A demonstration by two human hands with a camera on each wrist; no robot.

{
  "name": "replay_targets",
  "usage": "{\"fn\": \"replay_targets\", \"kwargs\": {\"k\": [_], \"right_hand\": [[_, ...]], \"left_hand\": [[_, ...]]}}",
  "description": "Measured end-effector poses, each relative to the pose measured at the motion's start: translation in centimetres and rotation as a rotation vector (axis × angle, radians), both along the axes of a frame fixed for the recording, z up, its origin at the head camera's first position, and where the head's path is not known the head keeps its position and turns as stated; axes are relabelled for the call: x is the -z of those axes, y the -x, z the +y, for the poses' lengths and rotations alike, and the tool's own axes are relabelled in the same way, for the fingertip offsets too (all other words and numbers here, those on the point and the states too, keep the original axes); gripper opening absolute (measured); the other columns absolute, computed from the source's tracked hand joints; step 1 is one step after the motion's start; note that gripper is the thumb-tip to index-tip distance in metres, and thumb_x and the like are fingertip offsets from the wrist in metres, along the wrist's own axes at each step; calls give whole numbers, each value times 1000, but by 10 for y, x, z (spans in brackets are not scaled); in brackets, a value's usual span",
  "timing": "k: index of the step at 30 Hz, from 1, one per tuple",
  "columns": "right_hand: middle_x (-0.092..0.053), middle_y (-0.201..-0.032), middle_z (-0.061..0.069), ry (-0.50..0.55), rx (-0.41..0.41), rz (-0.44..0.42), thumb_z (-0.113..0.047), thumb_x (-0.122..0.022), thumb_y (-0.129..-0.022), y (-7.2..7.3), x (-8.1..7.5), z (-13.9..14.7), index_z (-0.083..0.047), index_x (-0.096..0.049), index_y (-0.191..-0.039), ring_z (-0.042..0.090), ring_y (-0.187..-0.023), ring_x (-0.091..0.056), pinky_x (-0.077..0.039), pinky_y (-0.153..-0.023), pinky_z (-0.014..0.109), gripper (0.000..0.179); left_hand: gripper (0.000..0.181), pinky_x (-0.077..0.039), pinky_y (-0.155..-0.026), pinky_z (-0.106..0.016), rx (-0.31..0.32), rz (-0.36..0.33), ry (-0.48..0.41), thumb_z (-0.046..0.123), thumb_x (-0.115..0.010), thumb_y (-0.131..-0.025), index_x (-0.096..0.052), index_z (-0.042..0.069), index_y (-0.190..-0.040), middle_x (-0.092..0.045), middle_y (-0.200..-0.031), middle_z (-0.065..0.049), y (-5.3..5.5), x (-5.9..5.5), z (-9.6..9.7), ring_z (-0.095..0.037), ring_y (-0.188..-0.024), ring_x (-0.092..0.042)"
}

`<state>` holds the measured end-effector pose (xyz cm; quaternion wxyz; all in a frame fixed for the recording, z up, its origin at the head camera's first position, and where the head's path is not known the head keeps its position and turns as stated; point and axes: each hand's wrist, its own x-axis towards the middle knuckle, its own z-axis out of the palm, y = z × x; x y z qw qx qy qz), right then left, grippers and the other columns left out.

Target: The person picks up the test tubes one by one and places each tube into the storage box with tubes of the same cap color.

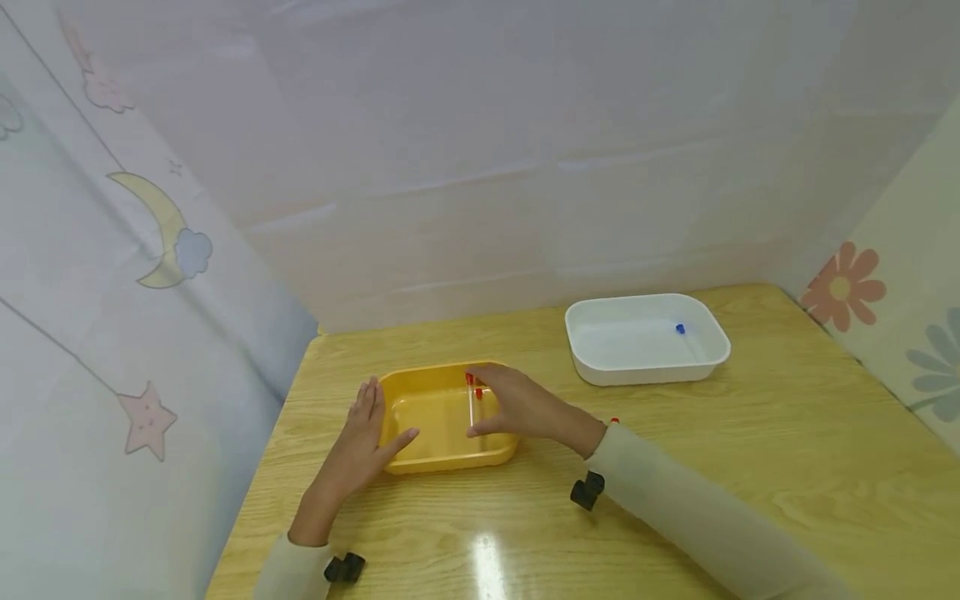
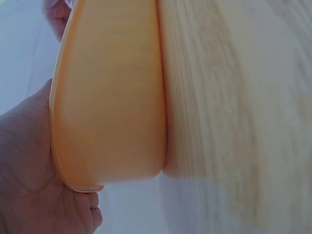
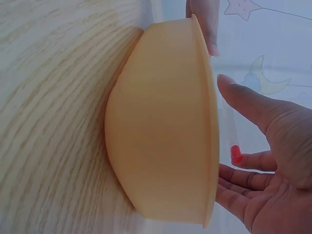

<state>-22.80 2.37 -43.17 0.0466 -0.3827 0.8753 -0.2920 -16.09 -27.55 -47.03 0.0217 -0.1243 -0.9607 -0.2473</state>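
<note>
My left hand (image 1: pixel 358 446) holds the left end of a yellow plastic tray (image 1: pixel 450 462), thumb over the near rim and fingers along the outer side. Over the tray's right part, my right hand (image 1: pixel 517 404) pinches a clear tube with a red cap (image 1: pixel 470 380) between thumb and index finger. Beside it, low in the tray, shows another red cap (image 1: pixel 479 393); whether a tube joins it is hard to tell. In the right wrist view, the pinched tube's red cap (image 3: pixel 236 153) sits at a fingertip, and the tray's outer wall (image 3: pixel 161 122) fills the middle.
A white tray (image 1: pixel 637 371) stands at the back right with a small blue piece (image 1: pixel 680 328) inside. Just behind my right sleeve peeks a red tip (image 1: pixel 615 421), mostly hidden. Printed cloth (image 1: pixel 487 208) surrounds the wooden table (image 1: pixel 420 533) at the back and sides.
</note>
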Motion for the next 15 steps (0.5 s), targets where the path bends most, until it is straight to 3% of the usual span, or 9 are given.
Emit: {"fn": "replay_targets", "kwargs": {"k": [15], "right_hand": [[-48, -150, 20, -88, 34, -40, -44, -88, -78, 10, 11, -12, 3, -46, -149, 37, -140, -44, -40, -113, 48, 95]], "left_hand": [[104, -5, -122, -59, -4, -10, 14, 59, -55, -100, 2, -5, -160, 13, -168, -15, 3, 4, -2, -33, -155, 12]]}}
